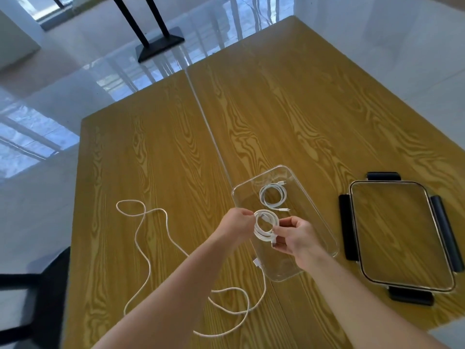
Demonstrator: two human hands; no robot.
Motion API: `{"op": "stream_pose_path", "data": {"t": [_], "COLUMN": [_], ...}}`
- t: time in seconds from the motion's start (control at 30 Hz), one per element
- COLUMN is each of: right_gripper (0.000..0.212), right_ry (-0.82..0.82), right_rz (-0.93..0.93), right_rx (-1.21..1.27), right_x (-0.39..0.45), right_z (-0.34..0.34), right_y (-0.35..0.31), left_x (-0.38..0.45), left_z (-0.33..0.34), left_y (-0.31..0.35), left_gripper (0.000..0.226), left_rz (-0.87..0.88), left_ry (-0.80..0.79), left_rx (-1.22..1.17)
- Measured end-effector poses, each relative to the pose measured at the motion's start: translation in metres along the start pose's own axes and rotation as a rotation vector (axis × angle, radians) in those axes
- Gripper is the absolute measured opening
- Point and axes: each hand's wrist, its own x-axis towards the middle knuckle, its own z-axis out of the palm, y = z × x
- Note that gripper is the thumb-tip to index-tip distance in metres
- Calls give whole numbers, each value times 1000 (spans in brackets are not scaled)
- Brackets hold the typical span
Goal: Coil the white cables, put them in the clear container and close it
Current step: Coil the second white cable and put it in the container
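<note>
Below, wood-grain table [156, 152], glossy tile floor [63, 79]

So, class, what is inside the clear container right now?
One coiled white cable lies in the clear container. The hands hold a second coil above it, covering part of its floor.

The left hand [235, 222] hides its fingers behind its back.

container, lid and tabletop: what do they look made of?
Container: clear, glossy, thick rounded rim; glass or hard plastic, can't tell which.
Lid: clear pane, wood grain shows through; matte black clips, probably plastic.
Tabletop: yellow wood grain, smooth slight sheen; looks like laminate or veneer.
</note>
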Motion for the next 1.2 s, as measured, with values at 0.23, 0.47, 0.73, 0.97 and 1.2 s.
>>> {"op": "stream_pose_path", "data": {"t": [0.23, 0.47, 0.73, 0.97, 1.2], "right_gripper": [16, 12, 12, 6, 16], "right_ry": [62, 133, 196, 213, 151], "right_rz": [94, 33, -121, -129, 34], "right_rx": [-24, -190, -390, -450, -247], "right_x": [22, 35, 38, 37, 37], "right_z": [4, 3, 11, 7, -3], "right_y": [2, 3, 6, 4, -1], "left_x": [22, 34, 58, 66, 68], "left_z": [11, 14, 35, 39, 41], "left_y": [20, 42, 34, 33, 35], "left_gripper": [32, 69, 81, 83, 86], "left_rz": [-248, -345, -405, -446, -434], "left_ry": [-87, -215, -137, -144, -154], "left_rx": [-200, -397, -405, -409, -397]}}
